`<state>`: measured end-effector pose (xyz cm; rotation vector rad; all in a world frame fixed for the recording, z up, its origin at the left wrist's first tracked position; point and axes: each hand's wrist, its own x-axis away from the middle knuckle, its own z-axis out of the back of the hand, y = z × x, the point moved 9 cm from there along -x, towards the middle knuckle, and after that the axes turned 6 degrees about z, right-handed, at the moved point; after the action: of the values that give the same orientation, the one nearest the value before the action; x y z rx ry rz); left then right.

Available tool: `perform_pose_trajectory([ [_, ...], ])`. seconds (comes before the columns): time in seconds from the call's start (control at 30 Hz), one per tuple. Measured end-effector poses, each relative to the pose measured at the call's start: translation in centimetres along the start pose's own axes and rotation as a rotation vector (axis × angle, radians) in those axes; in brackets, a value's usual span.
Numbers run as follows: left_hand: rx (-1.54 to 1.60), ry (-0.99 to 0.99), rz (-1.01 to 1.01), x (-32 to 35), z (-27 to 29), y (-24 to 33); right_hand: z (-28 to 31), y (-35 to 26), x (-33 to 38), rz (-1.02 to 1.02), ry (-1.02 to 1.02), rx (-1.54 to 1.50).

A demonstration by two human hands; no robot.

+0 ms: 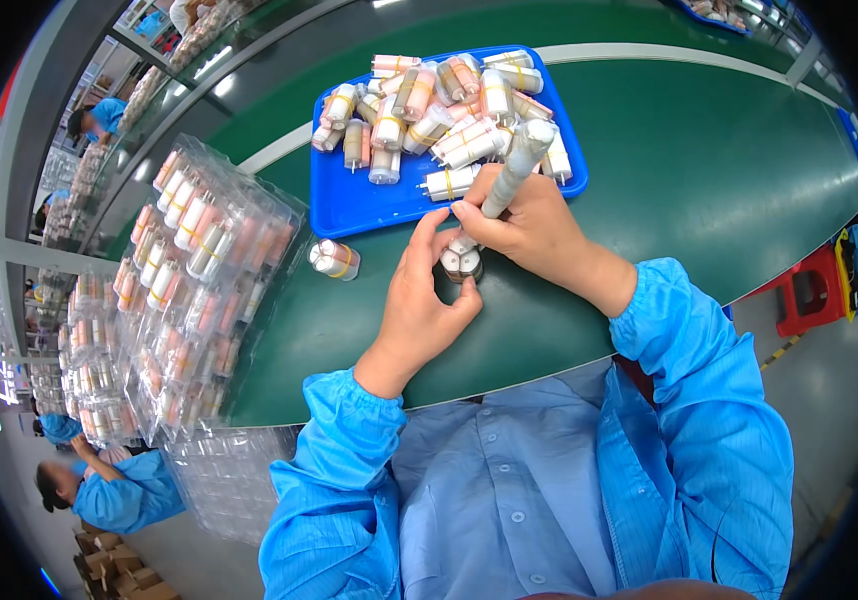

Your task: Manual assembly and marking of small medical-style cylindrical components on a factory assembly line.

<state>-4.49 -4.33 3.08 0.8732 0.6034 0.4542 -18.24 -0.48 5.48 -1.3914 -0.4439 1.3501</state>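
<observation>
Upright on the green table (649, 180) stands a bundle of three small cylinders with white round ends (462, 262). My left hand (421, 300) curls around it, thumb and fingers at its sides. In my right hand (537, 225) is a thick, pen-shaped tool wrapped in pale grey (521, 165), slanting up and away. Its lower tip comes down by the bundle's top, partly behind my fingers; whether it touches cannot be told. To the left stands another cylinder bundle (334, 260) with a yellow band, apart from my hands.
A blue tray (369, 212) heaped with banded white, pink and grey cylinder bundles lies just beyond my hands. Clear plastic trays (199, 250) of similar bundles are stacked at the left. A red stool (811, 292) stands right of the table. Other people in blue work at the far left.
</observation>
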Motion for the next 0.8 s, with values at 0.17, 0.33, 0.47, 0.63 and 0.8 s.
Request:
perform_pose_trajectory([
  [0.17,-0.152,0.094,0.026,-0.2,0.9,0.4,-0.4,0.1,0.1,-0.002,-0.009,0.04],
  [0.33,0.047,0.041,0.125,0.9,1.1,-1.8,1.5,0.1,-0.4,-0.032,0.159,-0.204],
  [0.47,0.654,-0.04,0.285,1.8,1.5,-3.0,2.4,1.0,-0.5,-0.042,0.151,-0.146],
  [0.63,0.824,-0.052,0.284,3.7,3.4,-2.3,1.4,1.0,-0.4,-0.059,0.057,-0.05],
  [0.8,0.738,0.0,0.233,5.7,6.5,-1.9,0.7,1.0,0.1,-0.018,0.057,0.029],
])
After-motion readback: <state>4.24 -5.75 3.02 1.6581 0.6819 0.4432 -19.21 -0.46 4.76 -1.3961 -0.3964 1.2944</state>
